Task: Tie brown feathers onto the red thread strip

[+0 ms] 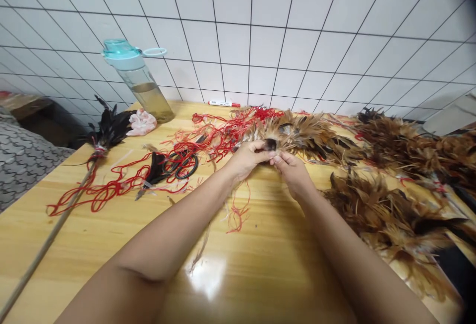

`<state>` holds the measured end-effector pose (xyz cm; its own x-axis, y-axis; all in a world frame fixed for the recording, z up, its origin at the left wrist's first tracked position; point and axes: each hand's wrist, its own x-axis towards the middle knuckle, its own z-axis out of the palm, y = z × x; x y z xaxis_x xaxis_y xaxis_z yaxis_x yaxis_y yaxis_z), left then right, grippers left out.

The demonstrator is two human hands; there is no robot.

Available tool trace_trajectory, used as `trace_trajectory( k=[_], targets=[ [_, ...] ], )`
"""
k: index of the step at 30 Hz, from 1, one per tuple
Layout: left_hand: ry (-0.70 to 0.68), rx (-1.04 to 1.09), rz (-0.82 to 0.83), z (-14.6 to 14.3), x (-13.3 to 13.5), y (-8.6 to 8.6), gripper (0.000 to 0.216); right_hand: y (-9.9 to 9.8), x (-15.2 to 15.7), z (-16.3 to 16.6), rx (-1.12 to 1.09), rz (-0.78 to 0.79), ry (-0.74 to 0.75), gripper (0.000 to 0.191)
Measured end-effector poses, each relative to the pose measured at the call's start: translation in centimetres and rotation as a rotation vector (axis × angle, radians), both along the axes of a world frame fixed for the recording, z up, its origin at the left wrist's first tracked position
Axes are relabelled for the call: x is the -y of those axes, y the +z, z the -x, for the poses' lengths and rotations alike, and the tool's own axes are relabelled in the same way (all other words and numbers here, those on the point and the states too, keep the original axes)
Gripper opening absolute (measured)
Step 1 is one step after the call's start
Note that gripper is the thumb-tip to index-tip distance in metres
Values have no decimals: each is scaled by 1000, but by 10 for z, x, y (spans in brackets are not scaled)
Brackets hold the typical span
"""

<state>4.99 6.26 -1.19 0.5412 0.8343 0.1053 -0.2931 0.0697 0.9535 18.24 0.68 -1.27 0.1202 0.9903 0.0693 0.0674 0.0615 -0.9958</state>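
Observation:
My left hand and my right hand meet over the middle of the table. Between the fingertips of both is a small dark feather, its tip pointing up and its base pinched. Right behind my hands lies a strand of brown feathers. Red string is heaped to the left of it. A few loose red threads hang or lie below my left wrist. Black-handled scissors rest on the table left of my hands, partly under red string and beside a black feather.
On the left stand a bottle and a pink scrunchie. A long stick with black feathers tied to its end crosses the table's left edge. More brown feather bunches cover the right side. A red marker lies by the tiled wall.

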Motion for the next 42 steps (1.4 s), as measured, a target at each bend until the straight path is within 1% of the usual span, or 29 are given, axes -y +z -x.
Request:
trace_trajectory(
  k=[2,5,6,8,11,14,19,22,25,27,29,32,34,36,42],
  targets=[
    [80,-166,-150,5,-1,3,18,-7,1,-3,-44,0,-23,32],
    [299,-514,-467,13,-4,6,9,-11,2,-8,-163,57,-79,32],
    [337,-615,-562,14,-4,6,8,-12,2,-9,-212,79,-109,32],
    [361,-764,-717,14,-3,4,9,-11,2,-12,-301,110,-161,32],
    [347,-931,-899,8,3,-3,16,-11,1,-13,-378,119,-200,31],
    [328,-1063,-994,3,8,-9,16,-13,0,-12,-428,114,-241,29],
    [287,-1130,-1024,5,7,-11,13,-16,2,-11,-419,98,-257,29],
    [285,-1117,-981,8,6,-8,16,-16,4,-10,-386,76,-274,30],
    [341,-1004,-848,10,5,-3,14,-16,5,-10,-352,67,-298,32],
    [375,-873,-675,10,5,1,10,-16,5,-10,-333,62,-303,32],
    [378,-706,-446,8,5,4,8,-17,5,-11,-304,62,-304,33],
    [303,-395,-105,4,7,5,17,-19,4,-12,-216,52,-317,36],
    [223,-237,47,0,10,5,22,-21,3,-11,-144,34,-335,36],
    [170,-169,117,-3,13,4,25,-23,3,-9,-86,20,-352,33],
    [102,-135,158,-10,22,2,25,-31,4,-5,9,-15,-320,24]
  ],
)
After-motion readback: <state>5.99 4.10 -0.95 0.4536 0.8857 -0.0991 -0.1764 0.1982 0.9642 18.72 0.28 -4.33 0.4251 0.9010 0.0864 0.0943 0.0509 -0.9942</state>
